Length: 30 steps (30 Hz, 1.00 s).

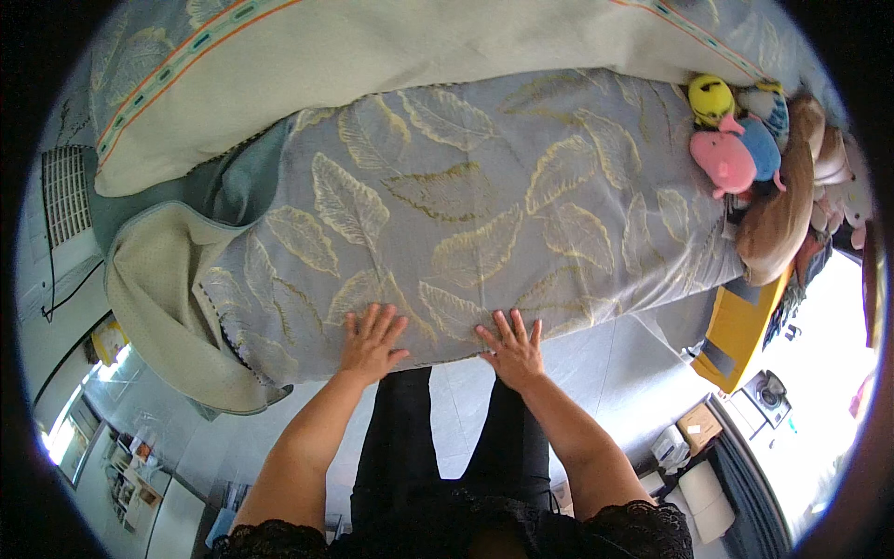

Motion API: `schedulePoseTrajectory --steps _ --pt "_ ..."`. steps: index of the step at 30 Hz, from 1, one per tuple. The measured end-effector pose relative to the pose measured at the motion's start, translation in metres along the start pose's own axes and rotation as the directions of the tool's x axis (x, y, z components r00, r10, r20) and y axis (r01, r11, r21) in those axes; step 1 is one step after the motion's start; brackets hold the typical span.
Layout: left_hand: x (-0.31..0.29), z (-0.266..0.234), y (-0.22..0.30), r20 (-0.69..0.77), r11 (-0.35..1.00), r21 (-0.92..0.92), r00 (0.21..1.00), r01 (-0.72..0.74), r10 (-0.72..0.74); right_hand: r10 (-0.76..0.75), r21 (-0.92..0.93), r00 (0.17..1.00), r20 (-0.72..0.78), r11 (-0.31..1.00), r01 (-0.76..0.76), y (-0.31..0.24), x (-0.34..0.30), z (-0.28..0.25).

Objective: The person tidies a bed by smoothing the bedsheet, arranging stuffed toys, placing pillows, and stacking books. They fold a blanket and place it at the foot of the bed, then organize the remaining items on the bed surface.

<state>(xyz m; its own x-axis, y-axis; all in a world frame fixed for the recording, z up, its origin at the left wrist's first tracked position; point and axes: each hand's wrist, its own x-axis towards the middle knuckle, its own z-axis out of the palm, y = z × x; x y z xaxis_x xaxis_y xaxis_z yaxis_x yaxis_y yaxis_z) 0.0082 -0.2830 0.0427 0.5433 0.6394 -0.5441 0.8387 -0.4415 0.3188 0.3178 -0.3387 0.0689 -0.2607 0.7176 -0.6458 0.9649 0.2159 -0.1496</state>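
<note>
A grey cover with pale yellow leaf patterns (447, 200) is spread over a long sofa-like seat in front of me. My left hand (374, 343) lies flat on the cover close to its near edge, fingers spread. To the right, my right hand (512, 349) presses on the same edge, its fingers also apart. Nothing is held in either hand. At the left end, a corner of the cover is folded back and shows its pale dotted underside (177, 279). A few creases run across the fabric near the hands.
A pale backrest cover with orange-edged trim (391, 56) runs along the far side. At the right end sit a pink and blue plush pig (736, 156), a yellow ball-shaped toy (711, 100) and a brown plush (782, 224). Beyond them stands a yellow box (740, 326). Grey floor tiles (587, 373) lie below.
</note>
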Motion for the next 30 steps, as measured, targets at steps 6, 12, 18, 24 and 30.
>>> schedulePoseTrajectory --steps 6,12,18,24,30 --pt "0.029 -0.054 0.003 0.08 0.936 0.042 0.933 0.349 -0.351 -0.246 -0.045 0.931 -0.27 0.969 0.243 0.052 0.056 -0.024" --pt "0.041 -0.05 -0.003 0.01 0.886 0.251 0.914 0.391 -0.406 -0.117 0.0 0.854 -0.506 0.991 0.136 0.05 0.078 -0.036" --pt "0.048 -0.066 -0.001 0.037 0.772 0.439 0.849 0.459 -0.526 0.505 0.272 0.737 -0.449 0.863 -0.426 0.121 -0.056 0.096" --pt "0.043 -0.023 -0.006 -0.218 0.805 0.275 0.85 0.525 -0.48 0.834 0.126 0.544 0.089 0.533 -0.837 0.145 -0.334 0.315" --pt "-0.097 0.108 0.1 0.326 0.985 0.002 0.931 0.171 -0.162 0.537 0.302 0.419 0.733 0.295 -0.907 -0.059 -0.483 0.42"
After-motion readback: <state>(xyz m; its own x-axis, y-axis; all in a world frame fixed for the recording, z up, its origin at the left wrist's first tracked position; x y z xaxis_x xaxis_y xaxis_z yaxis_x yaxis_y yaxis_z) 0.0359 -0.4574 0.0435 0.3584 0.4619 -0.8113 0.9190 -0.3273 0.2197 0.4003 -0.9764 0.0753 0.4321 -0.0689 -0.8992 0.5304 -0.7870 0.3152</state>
